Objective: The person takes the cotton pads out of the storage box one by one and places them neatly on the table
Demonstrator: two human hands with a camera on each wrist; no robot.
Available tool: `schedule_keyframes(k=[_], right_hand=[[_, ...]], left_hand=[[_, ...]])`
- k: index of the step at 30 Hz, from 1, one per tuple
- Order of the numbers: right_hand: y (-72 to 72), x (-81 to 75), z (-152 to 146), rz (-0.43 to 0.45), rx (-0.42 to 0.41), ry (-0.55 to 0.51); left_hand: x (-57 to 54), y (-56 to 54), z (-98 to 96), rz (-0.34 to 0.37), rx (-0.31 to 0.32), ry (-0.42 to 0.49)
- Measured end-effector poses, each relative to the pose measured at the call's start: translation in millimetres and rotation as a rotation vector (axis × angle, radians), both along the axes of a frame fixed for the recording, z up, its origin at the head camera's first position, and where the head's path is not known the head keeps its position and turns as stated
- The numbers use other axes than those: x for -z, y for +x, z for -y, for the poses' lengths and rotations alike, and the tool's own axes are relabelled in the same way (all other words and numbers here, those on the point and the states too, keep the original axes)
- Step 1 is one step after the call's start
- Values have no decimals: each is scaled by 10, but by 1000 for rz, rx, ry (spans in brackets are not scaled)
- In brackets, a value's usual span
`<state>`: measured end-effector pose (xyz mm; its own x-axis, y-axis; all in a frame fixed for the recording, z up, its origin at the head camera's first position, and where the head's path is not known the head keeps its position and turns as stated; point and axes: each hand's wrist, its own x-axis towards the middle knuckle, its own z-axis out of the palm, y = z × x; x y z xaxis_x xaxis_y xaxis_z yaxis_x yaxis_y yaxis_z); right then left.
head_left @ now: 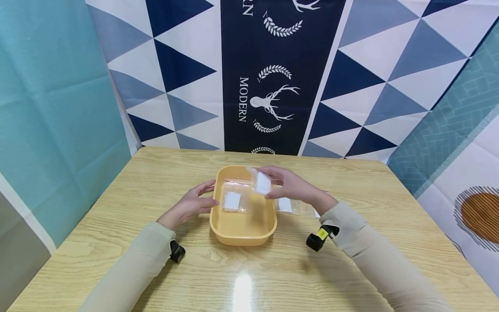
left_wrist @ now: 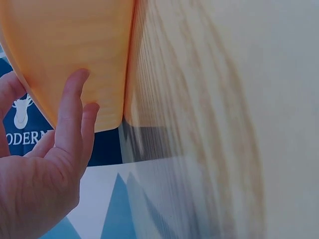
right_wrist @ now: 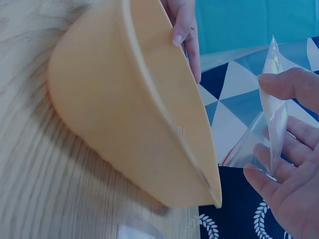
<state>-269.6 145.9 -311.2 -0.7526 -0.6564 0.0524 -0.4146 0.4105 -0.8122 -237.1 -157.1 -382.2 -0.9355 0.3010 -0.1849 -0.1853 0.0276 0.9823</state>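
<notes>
A pale orange plastic bin stands on the wooden table. My left hand holds its left side, with the thumb over the rim and the fingers against the outer wall. Above the bin's right part, my right hand pinches a small clear zip bag with a white square inside. Another such zip bag lies in the bin. In the right wrist view the pinched bag hangs between thumb and fingers, next to the bin's wall.
More clear zip bags with white contents lie on the table right of the bin, partly hidden under my right forearm. Behind the table hangs a patterned cloth. A black wrist camera sits at my right sleeve.
</notes>
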Motion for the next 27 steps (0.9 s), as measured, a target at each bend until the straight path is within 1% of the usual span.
schedule_keyframes(k=[5,11,16,22,27], right_hand=[[43,24,-141,-11,17,-25],[101,44,-328,6,55,-43],[151,48,-507,5,90,-25],[180,61,-694,6,128,-37],[219,62,-890,-3,180,-12]], left_hand=[[-10,2,10,2,-1,-3],[-2,-5,20,2,0,-2],[2,-7,27,-1,3,-1],[3,-12,37,5,-3,-5],[-7,-15,20,5,2,-9]])
